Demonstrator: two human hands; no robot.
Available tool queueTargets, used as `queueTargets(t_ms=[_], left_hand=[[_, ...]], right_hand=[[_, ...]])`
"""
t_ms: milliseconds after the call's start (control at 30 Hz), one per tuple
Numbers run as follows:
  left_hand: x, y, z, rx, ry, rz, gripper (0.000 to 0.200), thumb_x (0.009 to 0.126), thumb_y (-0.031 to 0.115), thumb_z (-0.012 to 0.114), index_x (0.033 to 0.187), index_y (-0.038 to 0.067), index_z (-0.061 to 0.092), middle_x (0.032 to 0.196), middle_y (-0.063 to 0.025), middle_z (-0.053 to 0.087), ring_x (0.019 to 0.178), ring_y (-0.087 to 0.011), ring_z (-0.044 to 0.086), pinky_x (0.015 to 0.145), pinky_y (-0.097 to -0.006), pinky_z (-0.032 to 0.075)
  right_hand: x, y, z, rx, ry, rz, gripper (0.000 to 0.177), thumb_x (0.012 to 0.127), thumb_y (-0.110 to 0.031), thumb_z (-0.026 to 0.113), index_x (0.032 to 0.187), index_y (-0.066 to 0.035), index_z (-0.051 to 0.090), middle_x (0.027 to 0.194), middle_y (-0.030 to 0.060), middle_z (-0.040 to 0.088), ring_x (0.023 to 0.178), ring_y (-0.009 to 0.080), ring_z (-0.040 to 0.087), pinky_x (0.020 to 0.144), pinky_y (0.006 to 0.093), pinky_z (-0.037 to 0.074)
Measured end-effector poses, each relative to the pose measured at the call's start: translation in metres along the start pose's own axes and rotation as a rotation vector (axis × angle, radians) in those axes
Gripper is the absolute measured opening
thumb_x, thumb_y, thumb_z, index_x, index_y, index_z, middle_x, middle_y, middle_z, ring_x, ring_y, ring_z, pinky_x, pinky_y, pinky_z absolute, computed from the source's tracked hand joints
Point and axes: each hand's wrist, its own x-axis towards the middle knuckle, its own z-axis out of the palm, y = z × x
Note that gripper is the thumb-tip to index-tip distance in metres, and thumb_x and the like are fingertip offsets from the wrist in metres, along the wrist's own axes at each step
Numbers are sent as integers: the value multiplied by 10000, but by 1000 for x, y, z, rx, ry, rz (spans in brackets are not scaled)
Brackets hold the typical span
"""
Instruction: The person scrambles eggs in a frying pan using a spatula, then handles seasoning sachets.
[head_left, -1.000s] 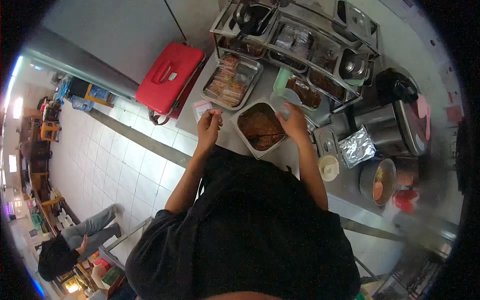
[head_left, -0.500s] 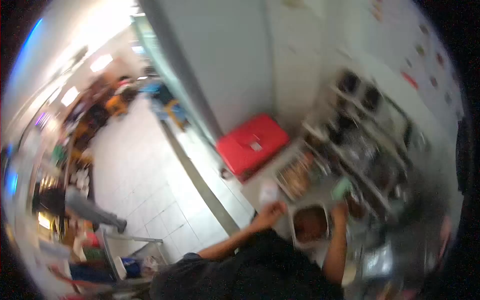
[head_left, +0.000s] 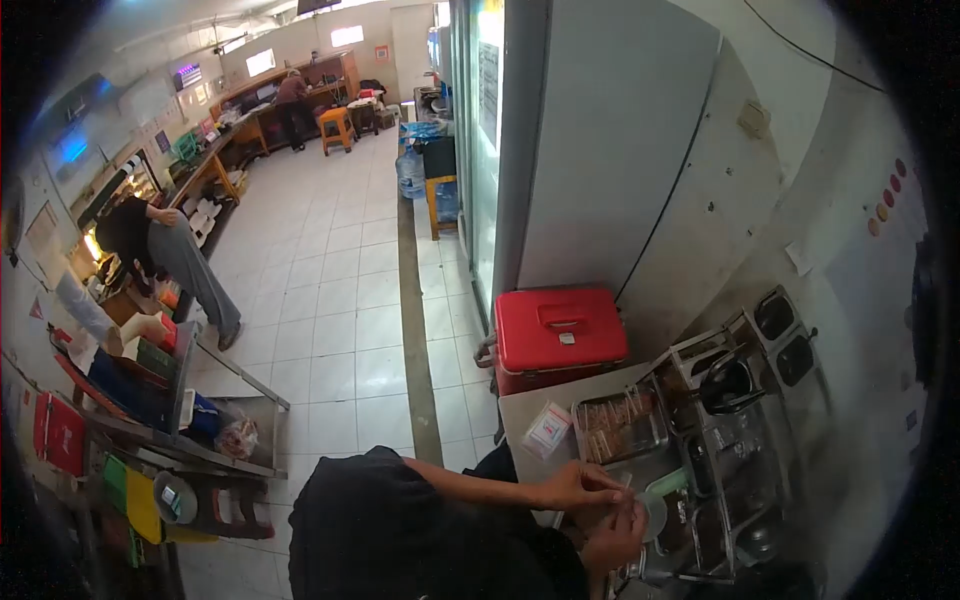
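Observation:
My left hand (head_left: pixel 582 487) and my right hand (head_left: pixel 615 538) meet over the near side of the counter, fingers pinched together. Whatever is between the fingertips is too small and pale to make out; it may be thin clear plastic. Just right of them is a round translucent piece (head_left: pixel 655 516), beside a pale green item (head_left: pixel 672 482). Beyond my hands lies a metal tray (head_left: pixel 662 440) of brown, stick-like food (head_left: pixel 618 420). A clear packet with a white and red label (head_left: pixel 548 430) rests left of that tray.
A red cooler box (head_left: pixel 560 335) stands behind the counter, against a tall grey fridge (head_left: pixel 610 150). To the right, a metal rack (head_left: pixel 740 425) holds dark containers. One person (head_left: pixel 185 255) bends at the left counter; another (head_left: pixel 292 105) stands far back. A metal cart (head_left: pixel 235 405) is at left.
The view has turned left and sharpened. My hands were apart, the left near the packet and the right near the green item; now they are together at the fingertips.

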Motion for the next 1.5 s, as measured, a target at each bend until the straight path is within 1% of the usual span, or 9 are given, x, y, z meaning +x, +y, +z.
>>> queueTargets(t_ms=[367, 433, 533, 833, 1000, 1133, 1333, 1400, 1500], left_hand=[[-7, 19, -10, -340, -91, -185, 289, 912, 184, 669, 1141, 8, 662, 1011, -57, 694, 921, -101, 633, 819, -268, 522], [-8, 14, -9, -375, -113, -138, 286, 914, 175, 663, 1145, 6, 657, 1008, -55, 693, 911, -88, 627, 805, -260, 523], [-8, 1, -8, -364, -116, -138, 272, 915, 170, 661, 1124, -4, 657, 986, -48, 690, 885, -83, 623, 798, -263, 526], [-15, -18, -4, -165, 6, -119, 254, 884, 165, 664, 1069, -5, 626, 923, -13, 648, 832, -46, 573, 747, -225, 494], [-20, -16, -11, -388, -59, -82, 232, 924, 182, 640, 1063, -3, 630, 943, -33, 675, 884, -58, 595, 788, -243, 498], [-21, -23, -12, -149, -99, -132, 250, 946, 180, 620, 1107, -10, 645, 965, -54, 704, 894, -76, 614, 807, -262, 504], [-19, 10, -21, -57, -57, -177, 138, 913, 91, 645, 979, -19, 697, 948, -97, 702, 875, -142, 643, 788, -307, 524], [-16, -7, -20, 52, -31, -49, 88, 883, 50, 669, 921, -24, 698, 927, -86, 702, 839, -130, 643, 765, -284, 524], [-20, -13, -23, -11, 1, -254, 85, 875, 45, 683, 926, -20, 705, 881, -68, 711, 819, -129, 662, 783, -275, 535]], right_hand=[[-9, 18, 9, -37, 70, -325, 376, 830, -107, 723, 1197, -56, 662, 905, 104, 658, 740, 283, 660, 604, 392, 519], [-17, 35, 17, 23, -43, -325, 992, 606, -687, 749, 1314, -20, 556, 1013, 139, 611, 854, 300, 637, 686, 378, 536], [-14, 47, 29, -276, 90, -671, 979, 620, -651, 773, 1306, 10, 551, 1005, 150, 611, 838, 309, 643, 677, 386, 541], [-16, 1, 12, 159, 134, -365, 272, 888, -212, 699, 1110, -56, 715, 1013, 144, 704, 794, 287, 671, 656, 363, 546], [-10, 0, 3, 336, 107, -331, 237, 897, -136, 671, 1107, -33, 704, 968, 157, 701, 804, 283, 670, 688, 356, 544], [-15, 11, 12, 386, 85, -167, 334, 840, -109, 711, 1147, -2, 634, 877, 135, 673, 721, 284, 653, 618, 340, 526], [-42, 21, 34, 701, -77, 281, 161, 880, -87, 699, 1004, 7, 657, 878, 78, 702, 726, 87, 623, 603, 249, 504], [-34, 4, 23, 705, -60, 214, 150, 856, -72, 715, 968, 11, 660, 892, 93, 701, 761, 150, 663, 661, 268, 527], [-29, -1, 18, 543, 0, 93, 218, 767, -142, 778, 938, -44, 686, 1105, 143, 658, 999, 280, 650, 868, 375, 516]])
